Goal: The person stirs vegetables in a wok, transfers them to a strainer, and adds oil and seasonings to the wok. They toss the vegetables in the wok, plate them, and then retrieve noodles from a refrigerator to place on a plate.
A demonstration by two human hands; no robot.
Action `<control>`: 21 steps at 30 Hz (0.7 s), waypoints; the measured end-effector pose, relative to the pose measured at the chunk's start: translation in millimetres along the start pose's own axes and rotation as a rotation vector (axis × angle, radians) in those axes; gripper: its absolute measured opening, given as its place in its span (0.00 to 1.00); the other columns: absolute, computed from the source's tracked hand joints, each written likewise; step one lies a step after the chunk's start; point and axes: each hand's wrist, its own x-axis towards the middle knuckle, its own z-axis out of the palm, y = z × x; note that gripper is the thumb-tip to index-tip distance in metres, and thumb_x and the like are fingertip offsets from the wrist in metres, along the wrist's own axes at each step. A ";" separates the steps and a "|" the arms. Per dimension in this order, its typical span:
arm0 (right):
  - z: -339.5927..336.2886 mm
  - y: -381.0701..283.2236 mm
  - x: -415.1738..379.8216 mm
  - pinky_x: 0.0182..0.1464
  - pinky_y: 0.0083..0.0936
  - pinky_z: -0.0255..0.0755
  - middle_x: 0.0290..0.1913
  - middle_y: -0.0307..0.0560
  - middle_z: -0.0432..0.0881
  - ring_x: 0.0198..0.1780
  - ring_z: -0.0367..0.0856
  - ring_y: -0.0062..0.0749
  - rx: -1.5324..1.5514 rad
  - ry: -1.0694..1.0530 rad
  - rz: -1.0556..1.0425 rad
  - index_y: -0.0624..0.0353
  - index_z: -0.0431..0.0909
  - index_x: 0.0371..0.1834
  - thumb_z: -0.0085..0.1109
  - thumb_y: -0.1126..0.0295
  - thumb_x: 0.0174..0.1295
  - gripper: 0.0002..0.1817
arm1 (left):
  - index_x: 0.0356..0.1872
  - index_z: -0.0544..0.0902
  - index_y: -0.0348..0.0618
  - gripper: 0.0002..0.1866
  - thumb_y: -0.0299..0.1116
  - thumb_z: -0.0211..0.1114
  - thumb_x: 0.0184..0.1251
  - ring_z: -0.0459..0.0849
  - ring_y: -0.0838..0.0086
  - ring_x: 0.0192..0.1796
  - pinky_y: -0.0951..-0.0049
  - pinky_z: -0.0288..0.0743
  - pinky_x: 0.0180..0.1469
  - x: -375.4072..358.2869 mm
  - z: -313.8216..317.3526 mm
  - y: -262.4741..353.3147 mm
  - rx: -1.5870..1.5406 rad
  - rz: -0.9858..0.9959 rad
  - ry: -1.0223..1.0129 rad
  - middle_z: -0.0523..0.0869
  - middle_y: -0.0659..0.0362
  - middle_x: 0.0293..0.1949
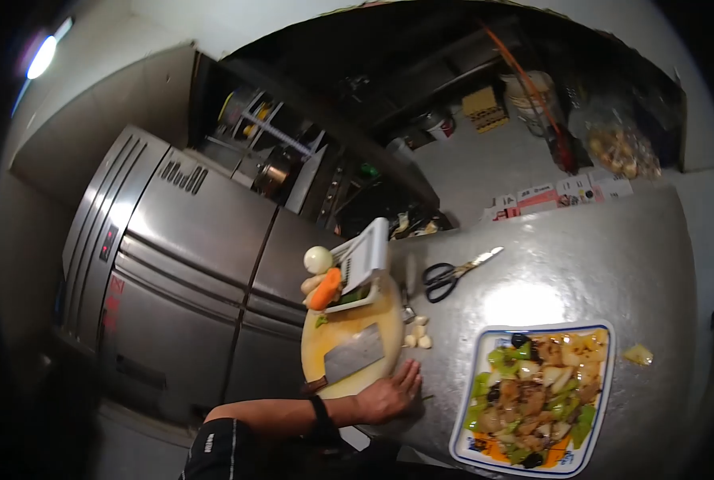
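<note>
My left hand (389,398) rests at the near edge of the round cutting board (345,328), its fingers stretched out over the steel counter and nothing seen in them. Close to the fingertips lie several peeled garlic cloves (419,332). On the board is a cleaver (354,354) with its handle toward my forearm. Behind it, a white basket (365,300) with a slotted grater-like piece (366,254) holds vegetables, among them a carrot (323,290) and a peeled onion (318,259). My right hand is out of view.
A rectangular plate (462,416) of cooked meat and vegetables stands on the counter (645,272) at right, a food scrap (638,354) beside it. Scissors (457,276) lie behind the garlic. Steel refrigerator doors (189,240) stand at left; a bag (622,150) sits on the floor beyond.
</note>
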 end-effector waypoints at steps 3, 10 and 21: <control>-17.3 -26.6 -36.2 0.52 0.38 0.78 0.47 0.55 0.83 0.47 0.83 0.46 0.077 -0.034 -0.032 0.66 0.76 0.52 0.54 0.70 0.58 0.19 | 0.60 0.67 0.14 0.30 0.29 0.51 0.60 0.67 0.36 0.69 0.59 0.76 0.62 -5.3 5.8 -3.2 0.029 -0.008 0.064 0.64 0.23 0.65; -25.4 -113.2 -199.0 0.53 0.38 0.77 0.47 0.54 0.82 0.48 0.82 0.45 0.192 -0.041 -0.104 0.67 0.76 0.51 0.54 0.70 0.57 0.19 | 0.58 0.70 0.16 0.28 0.28 0.55 0.58 0.70 0.38 0.67 0.55 0.75 0.60 -29.7 39.1 -33.1 -0.353 0.088 0.373 0.68 0.25 0.63; 103.6 -143.0 -590.9 0.55 0.38 0.76 0.47 0.54 0.82 0.49 0.81 0.44 0.268 0.210 -0.060 0.68 0.75 0.50 0.54 0.71 0.56 0.18 | 0.46 0.82 0.37 0.19 0.30 0.70 0.50 0.83 0.53 0.47 0.55 0.77 0.51 -370.0 258.0 -495.2 -0.326 -0.701 0.903 0.84 0.48 0.43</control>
